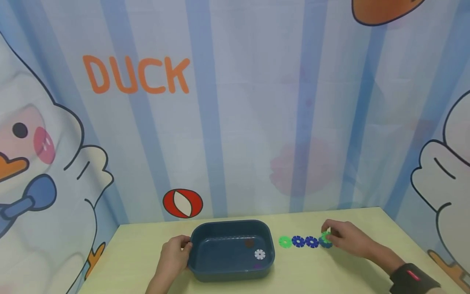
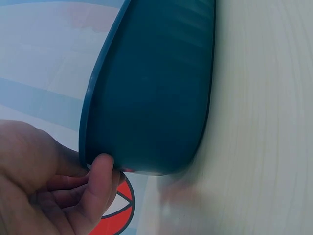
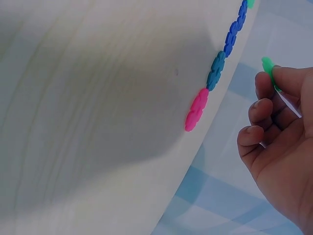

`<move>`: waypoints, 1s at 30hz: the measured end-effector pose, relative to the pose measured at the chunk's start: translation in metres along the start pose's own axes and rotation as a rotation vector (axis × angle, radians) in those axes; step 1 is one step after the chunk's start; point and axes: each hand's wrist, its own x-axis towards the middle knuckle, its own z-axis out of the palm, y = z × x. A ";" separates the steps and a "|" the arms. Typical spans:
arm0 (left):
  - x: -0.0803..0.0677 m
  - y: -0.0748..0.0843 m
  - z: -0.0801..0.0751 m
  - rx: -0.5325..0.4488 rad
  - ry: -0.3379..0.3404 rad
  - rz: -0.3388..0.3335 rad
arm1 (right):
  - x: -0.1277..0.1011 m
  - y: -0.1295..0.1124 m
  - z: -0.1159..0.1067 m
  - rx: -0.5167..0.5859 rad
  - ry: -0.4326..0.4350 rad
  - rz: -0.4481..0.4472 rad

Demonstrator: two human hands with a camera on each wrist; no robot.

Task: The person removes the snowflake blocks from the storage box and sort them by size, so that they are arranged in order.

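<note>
Snowflake-shaped plastic discs lie in a short row on a pale wooden table, running left to right just beside the right wall of a dark blue tub. From the tub outward the head view shows a light green disc, a dark blue disc and a second dark blue disc. The right hand sits at the far right end of this row, its fingers curled around a green disc pinched between thumb and fingertips, held above a teal disc that is mostly hidden under it. The row's long axis points from this hand toward the tub, so the tub lies to the hand's left, beyond the row.

The left hand grips the tub's left rim, thumb hooked over the edge, well apart from the discs. The right hand is the nearer one to them.

Inside the tub rest a white disc and two darker ones, hard to make out against the floor. The right wrist view shows a pink disc that the hand hides in the head view.
</note>
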 end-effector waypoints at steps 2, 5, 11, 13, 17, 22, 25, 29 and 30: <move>0.000 0.000 0.000 0.000 0.000 0.001 | -0.002 0.002 -0.001 0.010 0.001 -0.002; 0.000 -0.001 0.000 -0.003 0.002 0.001 | -0.003 0.005 -0.001 0.006 0.012 0.003; 0.000 -0.001 0.000 -0.003 0.005 0.012 | -0.007 0.013 -0.001 -0.036 0.050 0.015; 0.000 -0.002 0.000 0.000 0.005 0.014 | -0.010 0.017 -0.002 -0.037 0.053 0.023; 0.000 -0.003 0.000 -0.008 -0.002 0.008 | -0.015 0.026 -0.003 -0.033 0.052 0.066; 0.001 -0.004 0.001 -0.020 -0.006 0.007 | -0.021 0.038 -0.008 -0.059 0.062 0.133; 0.001 -0.005 0.001 -0.022 -0.005 0.011 | -0.024 0.045 -0.012 -0.068 0.057 0.163; 0.001 -0.006 0.001 -0.023 -0.003 0.014 | -0.027 0.051 -0.018 -0.076 0.047 0.180; 0.001 -0.006 0.001 -0.024 -0.003 0.014 | -0.027 0.052 -0.019 -0.080 0.044 0.182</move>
